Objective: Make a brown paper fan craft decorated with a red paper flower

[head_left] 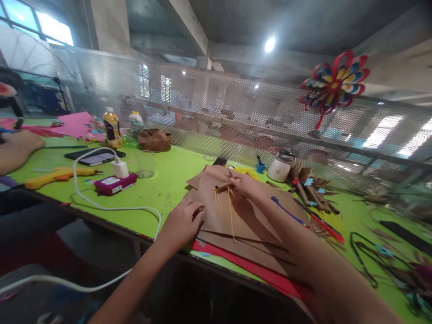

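Note:
Several layered sheets of brown kraft paper (216,211) lie before me at the table's front edge. Yellow string (231,213) hangs in loose strands over the top sheet, some of it coming from a small dark hole. My right hand (245,184) is closed in a pinch at the upper end of one strand; the exact fingertip contact is small and blurred. At the paper's left edge, my left hand (182,220) has curled fingers, with thumb and fingertips against the sheet. Red paper (249,267) sticks out beneath the brown stack.
Left stand a purple power box (115,183) with a white cable, a yellow glue gun (57,177), a clear cup (146,164) and a bottle (112,128). A white jar (281,166), rolled brown paper and a red cutter (327,228) lie right. Another person's hand (20,148) is far left.

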`<state>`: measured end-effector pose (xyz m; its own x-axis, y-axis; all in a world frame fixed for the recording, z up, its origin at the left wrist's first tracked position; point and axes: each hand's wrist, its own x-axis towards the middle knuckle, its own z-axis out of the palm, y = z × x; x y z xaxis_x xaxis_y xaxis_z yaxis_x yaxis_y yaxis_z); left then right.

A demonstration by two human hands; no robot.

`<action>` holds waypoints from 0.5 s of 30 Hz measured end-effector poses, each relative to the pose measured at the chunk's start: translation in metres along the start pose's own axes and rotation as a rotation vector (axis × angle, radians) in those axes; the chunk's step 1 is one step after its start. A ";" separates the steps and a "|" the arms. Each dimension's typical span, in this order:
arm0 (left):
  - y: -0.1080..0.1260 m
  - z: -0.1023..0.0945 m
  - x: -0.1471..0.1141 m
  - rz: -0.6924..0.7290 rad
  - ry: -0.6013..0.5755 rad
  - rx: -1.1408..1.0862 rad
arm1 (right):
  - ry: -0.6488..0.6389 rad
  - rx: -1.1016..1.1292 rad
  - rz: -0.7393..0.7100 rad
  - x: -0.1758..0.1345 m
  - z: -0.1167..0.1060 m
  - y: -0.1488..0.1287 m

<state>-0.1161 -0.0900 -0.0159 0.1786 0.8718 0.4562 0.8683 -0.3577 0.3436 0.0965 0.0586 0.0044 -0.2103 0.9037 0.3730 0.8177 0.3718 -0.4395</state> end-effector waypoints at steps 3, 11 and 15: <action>0.020 -0.007 0.027 0.025 0.084 0.122 | -0.066 -0.025 -0.007 0.002 0.016 -0.009; 0.035 0.041 0.108 0.093 -0.163 0.368 | -0.107 -0.045 -0.086 -0.020 0.013 -0.015; 0.026 0.051 0.107 0.110 -0.191 0.372 | -0.103 -0.002 -0.140 -0.041 0.009 -0.020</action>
<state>-0.0512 0.0114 0.0002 0.3315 0.8941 0.3010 0.9408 -0.3374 -0.0341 0.0837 0.0159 -0.0097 -0.3756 0.8603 0.3446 0.7778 0.4948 -0.3875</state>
